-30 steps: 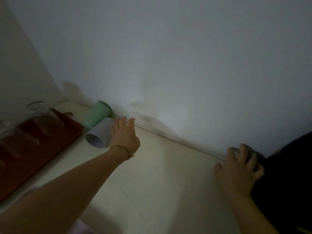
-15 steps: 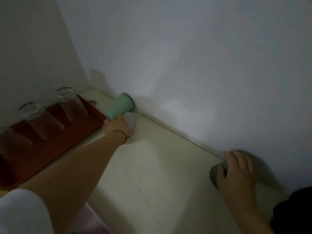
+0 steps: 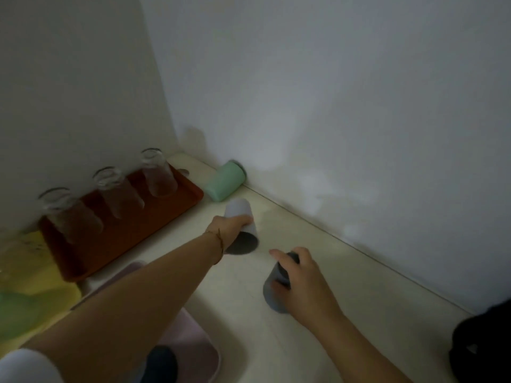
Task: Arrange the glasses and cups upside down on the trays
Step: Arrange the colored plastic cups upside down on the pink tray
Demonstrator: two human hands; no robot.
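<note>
On the pale surface (image 3: 249, 327), mid-scene, our left hand (image 3: 231, 230) is wrapped round the light grey cup (image 3: 239, 214), which is tilted with its mouth facing near. Our right hand (image 3: 301, 283), just right and nearer, is clamped on the dark grey cup (image 3: 272, 291). The mint cup (image 3: 225, 181) lies on its side at the far wall. Far left, the red-brown tray (image 3: 124, 233) carries three clear glasses (image 3: 116, 192) in a row. Near us, the pink tray (image 3: 193, 344) holds a dark cup (image 3: 161, 363); we can't tell which way up it is.
</note>
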